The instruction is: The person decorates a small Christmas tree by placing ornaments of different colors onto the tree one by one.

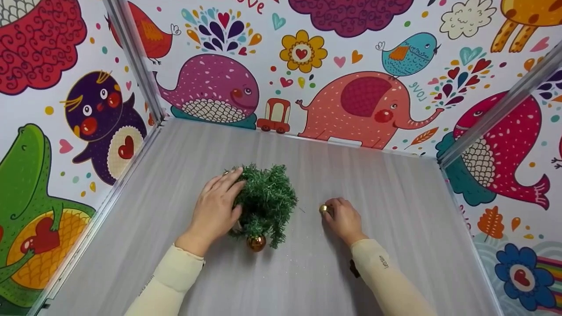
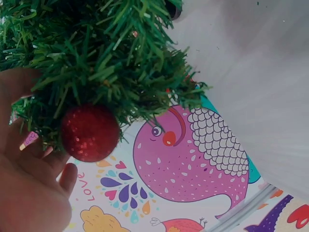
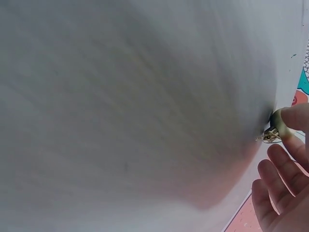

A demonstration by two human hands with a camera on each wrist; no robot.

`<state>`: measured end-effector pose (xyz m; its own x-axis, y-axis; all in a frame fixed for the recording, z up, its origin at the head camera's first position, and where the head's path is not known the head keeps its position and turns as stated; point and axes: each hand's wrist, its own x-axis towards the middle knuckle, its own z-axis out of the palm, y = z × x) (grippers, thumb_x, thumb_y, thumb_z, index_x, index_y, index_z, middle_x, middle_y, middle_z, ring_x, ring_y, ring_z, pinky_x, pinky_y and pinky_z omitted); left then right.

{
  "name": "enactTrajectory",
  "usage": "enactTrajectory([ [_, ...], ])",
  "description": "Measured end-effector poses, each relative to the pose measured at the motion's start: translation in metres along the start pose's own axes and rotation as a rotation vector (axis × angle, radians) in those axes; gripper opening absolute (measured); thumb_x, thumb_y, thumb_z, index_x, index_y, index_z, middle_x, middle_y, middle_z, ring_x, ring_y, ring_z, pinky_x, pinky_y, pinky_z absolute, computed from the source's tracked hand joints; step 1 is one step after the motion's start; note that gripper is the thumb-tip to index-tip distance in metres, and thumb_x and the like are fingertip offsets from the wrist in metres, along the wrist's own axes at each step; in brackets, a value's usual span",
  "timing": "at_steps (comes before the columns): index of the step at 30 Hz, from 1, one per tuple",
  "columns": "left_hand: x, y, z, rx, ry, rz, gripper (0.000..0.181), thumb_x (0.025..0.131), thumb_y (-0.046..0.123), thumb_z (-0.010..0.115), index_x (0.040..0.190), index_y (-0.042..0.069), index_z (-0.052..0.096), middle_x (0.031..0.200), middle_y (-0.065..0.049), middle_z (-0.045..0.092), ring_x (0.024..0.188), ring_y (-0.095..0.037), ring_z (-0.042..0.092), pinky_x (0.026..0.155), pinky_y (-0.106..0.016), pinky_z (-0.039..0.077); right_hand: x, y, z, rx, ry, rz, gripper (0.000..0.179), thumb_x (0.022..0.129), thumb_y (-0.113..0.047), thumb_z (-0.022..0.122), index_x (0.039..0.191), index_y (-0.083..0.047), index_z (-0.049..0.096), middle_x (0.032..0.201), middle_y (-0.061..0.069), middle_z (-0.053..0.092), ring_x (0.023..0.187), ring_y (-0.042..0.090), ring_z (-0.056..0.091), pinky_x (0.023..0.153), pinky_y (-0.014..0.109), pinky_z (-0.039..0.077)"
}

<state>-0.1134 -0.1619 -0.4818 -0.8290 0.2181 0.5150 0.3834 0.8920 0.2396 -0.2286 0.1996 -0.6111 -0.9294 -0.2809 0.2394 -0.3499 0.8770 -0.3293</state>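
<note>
A small green artificial Christmas tree (image 1: pixel 268 193) stands on the table. My left hand (image 1: pixel 217 208) grips its left side, fingers among the branches and thumb toward the front. In the left wrist view, a glittery red bauble (image 2: pixel 91 133) hangs from a branch beside that hand (image 2: pixel 34 183). A shiny copper-coloured bauble (image 1: pixel 256 242) hangs at the tree's near side. To the right of the tree, my right hand (image 1: pixel 344 220) pinches a small gold Christmas ornament (image 1: pixel 324 209) between thumb and fingers, low over the table. Gold strands show on this ornament (image 3: pixel 273 135) in the right wrist view.
The grey wood-grain table (image 1: pixel 316 272) has glitter specks near its middle. Metal rails (image 1: pixel 140 66) stand at the corners, and printed cartoon panels (image 1: pixel 281 87) close in the back and both sides.
</note>
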Motion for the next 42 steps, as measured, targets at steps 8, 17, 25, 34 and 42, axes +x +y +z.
enactTrajectory([
  [8, 0.002, -0.004, -0.002, -0.022, -0.023, 0.005, 0.052, 0.080, 0.010, 0.080, 0.129, 0.002, 0.064, 0.153, -0.010, 0.042, 0.135, -0.030, 0.045, 0.113, -0.044, 0.029, 0.000, 0.000, 0.000, 0.004, 0.010, 0.000, 0.023, 0.086, -0.021, 0.077, 0.104, -0.008, 0.070, 0.103, 0.006, 0.066, 0.098, 0.026, 0.063, 0.083, 0.045, 0.053],
  [17, 0.003, -0.006, -0.002, -0.060, -0.041, -0.002, 0.051, 0.080, 0.006, 0.079, 0.128, 0.001, 0.064, 0.154, -0.009, 0.041, 0.133, -0.030, 0.047, 0.112, -0.043, 0.031, -0.001, 0.001, 0.001, -0.001, 0.015, -0.016, 0.025, 0.085, -0.019, 0.078, 0.105, -0.007, 0.070, 0.105, 0.008, 0.066, 0.099, 0.028, 0.064, 0.083, 0.045, 0.053],
  [25, 0.003, -0.007, -0.001, -0.081, -0.046, -0.016, 0.050, 0.081, 0.005, 0.078, 0.128, 0.000, 0.064, 0.157, -0.008, 0.038, 0.129, -0.033, 0.051, 0.110, -0.045, 0.033, -0.001, 0.000, 0.000, -0.010, 0.000, 0.008, 0.024, 0.086, -0.021, 0.076, 0.106, -0.008, 0.069, 0.106, 0.007, 0.066, 0.100, 0.027, 0.064, 0.084, 0.045, 0.053],
  [34, 0.007, -0.010, -0.001, -0.073, -0.054, -0.017, 0.051, 0.081, 0.003, 0.077, 0.130, 0.001, 0.064, 0.158, -0.007, 0.036, 0.130, -0.033, 0.050, 0.111, -0.044, 0.032, 0.000, 0.000, 0.000, -0.024, -0.015, 0.019, 0.026, 0.087, -0.022, 0.076, 0.106, -0.008, 0.069, 0.106, 0.008, 0.066, 0.100, 0.027, 0.064, 0.084, 0.045, 0.053],
  [42, 0.008, -0.013, 0.000, -0.103, -0.059, -0.025, 0.050, 0.081, 0.001, 0.077, 0.129, 0.002, 0.064, 0.157, -0.007, 0.037, 0.129, -0.032, 0.050, 0.111, -0.045, 0.033, 0.000, 0.000, 0.001, -0.021, -0.016, 0.011, 0.026, 0.087, -0.022, 0.076, 0.106, -0.008, 0.069, 0.105, 0.008, 0.066, 0.099, 0.027, 0.063, 0.084, 0.045, 0.053],
])
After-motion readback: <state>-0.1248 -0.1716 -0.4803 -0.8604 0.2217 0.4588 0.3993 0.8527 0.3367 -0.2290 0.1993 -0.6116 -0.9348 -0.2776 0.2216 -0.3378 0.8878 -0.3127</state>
